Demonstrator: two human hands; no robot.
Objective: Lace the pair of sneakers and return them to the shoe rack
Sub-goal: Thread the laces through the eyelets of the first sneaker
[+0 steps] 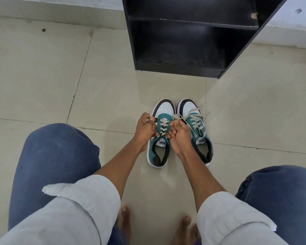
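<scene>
Two teal, white and black sneakers stand side by side on the floor, toes pointing away from me. The left sneaker (162,110) has its beige lace crossed through the eyelets. My left hand (146,127) is closed on one lace end at the shoe's left side. My right hand (179,135) grips the other lace end (176,117) between the two shoes. The right sneaker (197,128) is laced, and its loose lace ends (200,109) trail toward the toe. My right hand covers part of its inner side.
A black shoe rack (193,71) with open shelves stands on the tiled floor (42,82) just beyond the sneakers, against a white wall. My knees in blue jeans flank the view, and my bare feet (125,221) rest on the floor below.
</scene>
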